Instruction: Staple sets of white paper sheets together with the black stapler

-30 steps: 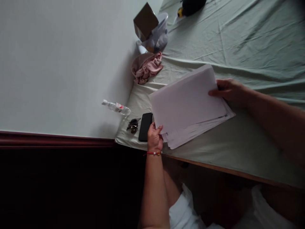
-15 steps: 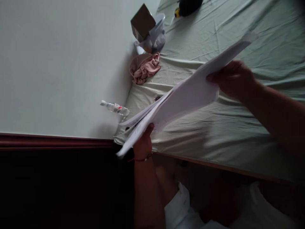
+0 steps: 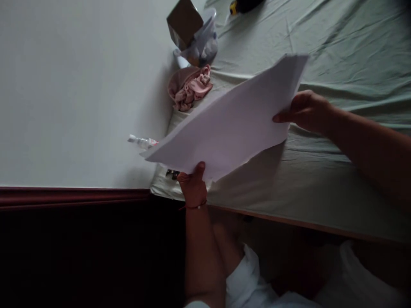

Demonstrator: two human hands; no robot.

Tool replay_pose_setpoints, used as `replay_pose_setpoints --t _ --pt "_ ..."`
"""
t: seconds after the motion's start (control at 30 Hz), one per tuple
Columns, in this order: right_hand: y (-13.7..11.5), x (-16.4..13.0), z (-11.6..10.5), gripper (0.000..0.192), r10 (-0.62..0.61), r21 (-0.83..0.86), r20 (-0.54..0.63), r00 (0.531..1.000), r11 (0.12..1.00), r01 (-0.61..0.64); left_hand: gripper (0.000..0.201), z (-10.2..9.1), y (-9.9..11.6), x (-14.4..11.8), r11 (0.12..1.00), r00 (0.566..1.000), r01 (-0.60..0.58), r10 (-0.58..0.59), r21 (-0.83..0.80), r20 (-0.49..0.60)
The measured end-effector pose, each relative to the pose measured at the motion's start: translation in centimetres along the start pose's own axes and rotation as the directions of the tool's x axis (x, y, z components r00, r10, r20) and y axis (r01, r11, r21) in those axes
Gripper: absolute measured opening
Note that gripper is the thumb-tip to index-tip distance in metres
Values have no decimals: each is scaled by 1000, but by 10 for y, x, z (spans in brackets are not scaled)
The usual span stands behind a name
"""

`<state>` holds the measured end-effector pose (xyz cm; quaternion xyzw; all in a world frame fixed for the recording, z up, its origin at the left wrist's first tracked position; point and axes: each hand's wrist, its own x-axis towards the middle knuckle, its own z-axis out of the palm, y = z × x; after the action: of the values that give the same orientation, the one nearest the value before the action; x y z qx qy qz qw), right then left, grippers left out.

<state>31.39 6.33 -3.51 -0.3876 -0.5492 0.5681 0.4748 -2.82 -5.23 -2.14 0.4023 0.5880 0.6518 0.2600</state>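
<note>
Two bare hands hold a stack of white paper sheets [image 3: 231,124] lifted off a bed covered with a pale green sheet [image 3: 337,51]. The left hand [image 3: 193,188], with a thin red bracelet at the wrist, grips the near edge of the stack, thumb on top. The right hand [image 3: 305,110] clasps the right edge, fingers curled behind. Holding opposite edges keeps the loose sheets together and tilted up toward the viewer. Beyond the stack, against a white wall on the left, lie a crumpled pink cloth [image 3: 189,87], a brown cardboard box [image 3: 184,21] resting on a clear plastic bag, and a small clear bottle [image 3: 141,141]. Something dark, perhaps keys, peeks out beside the left hand.
</note>
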Motion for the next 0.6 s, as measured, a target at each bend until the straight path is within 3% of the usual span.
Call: replay_pose_setpoints --t 0.13,0.2,0.3,0.4,0.5,0.6 --pt "-5 -1 -1 34 -79 -83 -133 988 994 69 54 -11 1 -2 997 993 19 -10 -75 116" --pt "-12 -3 1 33 -82 -111 -154 985 992 65 58 -16 -1 -2 997 992 41 -33 -61 121" --pt "-15 -4 4 38 -30 -125 -46 998 992 24 66 -18 -5 -1 997 994 68 -72 46 77" --pt "-7 -4 5 38 44 -112 97 994 993 -33 68 -12 -6 -2 996 994 22 -31 86 101" --pt "-2 -4 6 34 82 -117 24 996 990 -78 74 -12 -7 -2 1000 987 4 -7 20 161" --pt "-7 -4 6 34 25 -115 -49 998 993 -31 71 -25 -13 0 998 976 66 -64 -1 206"
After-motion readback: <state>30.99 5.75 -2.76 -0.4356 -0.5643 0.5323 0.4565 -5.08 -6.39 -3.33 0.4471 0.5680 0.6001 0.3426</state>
